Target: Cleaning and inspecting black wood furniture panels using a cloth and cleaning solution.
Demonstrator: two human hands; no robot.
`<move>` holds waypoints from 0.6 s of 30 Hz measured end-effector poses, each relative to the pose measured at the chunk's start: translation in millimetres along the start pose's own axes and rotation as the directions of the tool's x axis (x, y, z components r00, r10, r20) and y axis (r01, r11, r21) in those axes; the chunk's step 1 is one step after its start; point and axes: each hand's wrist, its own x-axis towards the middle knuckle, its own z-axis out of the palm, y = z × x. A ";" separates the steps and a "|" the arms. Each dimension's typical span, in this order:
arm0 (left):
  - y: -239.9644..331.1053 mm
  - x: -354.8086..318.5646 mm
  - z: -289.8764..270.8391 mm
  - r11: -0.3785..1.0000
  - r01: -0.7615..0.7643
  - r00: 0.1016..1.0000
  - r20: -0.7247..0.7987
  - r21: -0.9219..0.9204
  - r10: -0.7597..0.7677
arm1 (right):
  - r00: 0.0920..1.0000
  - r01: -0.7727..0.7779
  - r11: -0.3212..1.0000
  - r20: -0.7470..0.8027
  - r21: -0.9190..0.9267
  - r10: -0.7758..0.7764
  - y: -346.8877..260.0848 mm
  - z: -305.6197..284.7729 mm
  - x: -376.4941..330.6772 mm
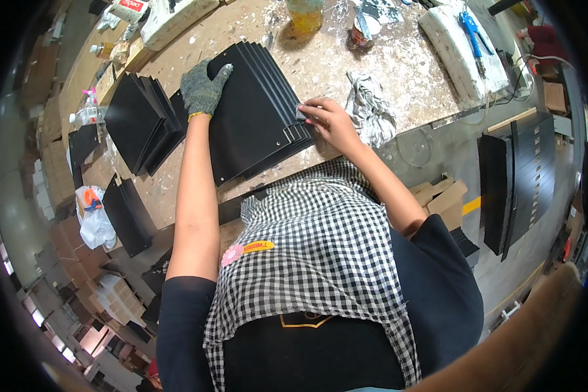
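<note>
Left hand [204, 90] lies spread on black boards [247, 111]; right hand [332, 122] pinches a grey pad [300, 113] at their edge; a jar [305, 14] holds yellow liquid [307, 23].

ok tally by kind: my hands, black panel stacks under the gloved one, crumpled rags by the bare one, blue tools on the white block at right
Hands, gloved left hand and bare right hand: 2
Black panel stack: 1
Crumpled rag: 1
Blue tool: 1
Total: 5
</note>
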 end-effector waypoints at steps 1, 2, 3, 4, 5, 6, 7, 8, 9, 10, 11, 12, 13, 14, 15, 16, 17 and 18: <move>-1.8 -0.7 0.1 1.000 -0.002 1.000 0.003 0.003 0.002 | 1.000 -0.004 1.000 -0.002 0.003 0.004 -2.1 -0.5 -5.1; -1.2 -1.4 -0.4 1.000 0.007 1.000 0.009 0.008 -0.007 | 0.999 -0.006 1.000 0.046 -0.013 0.007 -4.0 -5.6 -12.0; -0.8 -1.6 -0.7 1.000 0.016 1.000 0.016 0.013 -0.017 | 0.995 -0.008 1.000 0.095 -0.030 0.010 -5.1 -9.9 -16.7; -0.4 0.0 -0.9 1.000 0.020 1.000 0.018 0.010 -0.020 | 0.995 -0.009 0.999 0.100 -0.031 0.012 -5.4 -13.0 -18.3; -2.2 0.5 -0.6 1.000 0.019 1.000 0.013 0.016 -0.020 | 0.997 0.024 0.995 0.074 -0.092 -0.018 -10.6 -16.2 -19.2; -3.5 0.2 0.3 1.000 0.020 1.000 0.008 0.023 -0.020 | 0.997 0.057 0.987 0.051 -0.154 -0.050 -16.0 -19.1 -19.2; -5.3 -1.0 1.1 1.000 0.007 1.000 -0.010 0.014 -0.007 | 0.998 0.065 0.988 0.031 -0.141 -0.061 -21.3 -17.6 -15.1; -4.4 0.3 1.7 1.000 0.008 1.000 -0.009 0.011 -0.008 | 0.998 0.064 0.988 0.033 -0.143 -0.060 -21.6 -12.2 -11.1; -3.5 1.2 2.2 1.000 -0.005 1.000 -0.016 0.010 0.005 | 0.992 0.116 0.984 0.057 -0.134 -0.109 -19.6 -6.6 -6.3; -2.5 1.5 2.6 1.000 -0.018 1.000 -0.024 0.010 0.018 | 0.984 0.168 0.978 0.081 -0.125 -0.159 -17.6 -4.3 -2.7; -4.0 1.6 3.1 1.000 -0.014 1.000 -0.026 0.009 0.015 | 0.984 0.170 0.981 0.072 -0.095 -0.163 -15.5 -4.0 -0.3; -5.3 1.6 3.6 1.000 -0.024 0.999 -0.023 0.007 0.024 | 0.983 0.173 0.980 0.074 -0.096 -0.166 -14.8 -5.0 -1.0; -6.7 2.0 3.8 0.999 -0.033 0.999 -0.020 0.004 0.033 | 0.987 0.160 0.969 0.052 -0.190 -0.153 -13.9 -6.9 -1.9; -7.2 1.4 4.6 1.000 -0.030 0.999 -0.021 0.001 0.030 | 0.990 0.143 0.948 0.031 -0.284 -0.140 -15.3 -9.0 -2.7; -7.7 1.0 5.3 1.000 -0.025 0.999 -0.039 0.010 0.025 | 0.996 0.088 0.958 -0.010 -0.275 -0.094 -16.8 -8.8 -1.9; -8.3 0.1 6.0 1.000 -0.019 0.998 -0.056 0.018 0.020 | 0.995 0.090 0.957 -0.007 -0.276 -0.096 -18.3 -7.9 -1.1; -6.8 0.4 4.8 1.000 -0.022 0.998 -0.056 0.016 0.023 | 0.991 0.134 0.964 0.006 -0.231 -0.136 -19.4 -7.2 -0.1; -5.1 1.1 3.5 1.000 -0.030 0.998 -0.051 0.008 0.030 | 0.984 0.176 0.967 0.017 -0.184 -0.176 -19.6 -7.1 0.8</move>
